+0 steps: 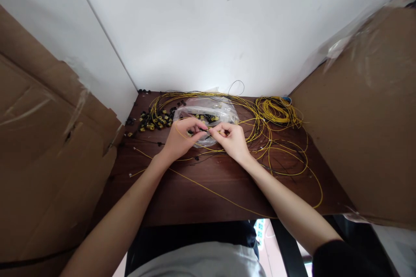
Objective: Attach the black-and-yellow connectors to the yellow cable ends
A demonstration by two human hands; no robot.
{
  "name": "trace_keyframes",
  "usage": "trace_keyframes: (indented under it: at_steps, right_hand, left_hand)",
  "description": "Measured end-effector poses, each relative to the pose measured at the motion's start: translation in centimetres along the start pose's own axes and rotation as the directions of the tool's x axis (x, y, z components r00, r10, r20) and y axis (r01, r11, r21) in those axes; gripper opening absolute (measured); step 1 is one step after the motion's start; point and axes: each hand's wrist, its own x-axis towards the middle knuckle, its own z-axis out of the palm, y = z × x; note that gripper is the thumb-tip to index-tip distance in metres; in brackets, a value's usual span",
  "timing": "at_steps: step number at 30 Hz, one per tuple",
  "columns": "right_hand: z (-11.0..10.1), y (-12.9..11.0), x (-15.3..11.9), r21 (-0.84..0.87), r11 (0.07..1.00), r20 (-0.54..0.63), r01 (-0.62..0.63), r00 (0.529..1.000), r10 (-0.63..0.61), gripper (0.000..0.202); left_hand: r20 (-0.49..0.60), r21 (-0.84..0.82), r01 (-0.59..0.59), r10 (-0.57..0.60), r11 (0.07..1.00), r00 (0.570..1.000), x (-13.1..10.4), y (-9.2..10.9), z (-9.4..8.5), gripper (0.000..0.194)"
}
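Over a clear plastic bag [229,114], my two hands meet with their fingertips almost touching. My left hand [181,138] is closed in a pinch on a small dark piece whose kind is too small to make out. Opposite it, my right hand [233,140] pinches a thin yellow wire [219,132], partly hidden by the fingers. Black and yellow connectors [202,117] lie in the bag just behind my hands. More yellow wires run across the table under and beside my wrists.
Wires with black and yellow ends [151,126] are heaped at the back left. A coiled bundle of yellow wire [276,111] lies at the back right. Cardboard panels [364,117] flank the brown table [208,190], and a white wall [208,30] closes the back.
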Motion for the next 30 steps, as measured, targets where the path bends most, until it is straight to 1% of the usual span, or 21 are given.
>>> trace_keyframes:
  at_steps: [6, 13, 16, 19, 22, 30]
  right_hand:
    - [0.16, 0.02, -0.09, 0.011, 1.000, 0.021, 0.000, 1.000, -0.001, 0.026]
    - [0.07, -0.23, -0.01, 0.038, 0.999, 0.024, -0.013, 1.000, 0.012, 0.029]
    - [-0.09, -0.35, 0.07, 0.023, 1.000, 0.015, -0.017, 1.000, 0.016, 0.030]
    - [-0.20, -0.32, 0.13, 0.000, 1.000, 0.001, -0.018, 1.000, 0.018, 0.028]
    - [-0.22, -0.26, 0.13, -0.018, 1.000, 0.009, -0.018, 1.000, 0.018, 0.026]
    - [-0.05, -0.12, 0.05, -0.017, 1.000, 0.039, 0.007, 0.999, -0.006, 0.025]
  left_hand:
    - [0.034, -0.036, 0.016, -0.015, 0.999, 0.999, -0.08, 0.11, 0.11, 0.009]
    - [0.025, -0.104, 0.095, -0.092, 0.990, 0.995, 0.06, 0.05, 0.03, 0.014]
    - [0.019, -0.098, 0.124, -0.123, 0.987, 0.992, 0.13, 0.03, -0.11, 0.014]
    - [-0.009, -0.089, 0.135, -0.137, 0.987, 0.991, 0.16, -0.03, -0.24, 0.014]
    - [-0.024, -0.101, 0.148, -0.151, 0.984, 0.988, 0.16, -0.02, -0.27, 0.014]
    - [0.021, -0.137, 0.170, -0.169, 0.976, 0.985, 0.04, 0.20, 0.04, 0.015]
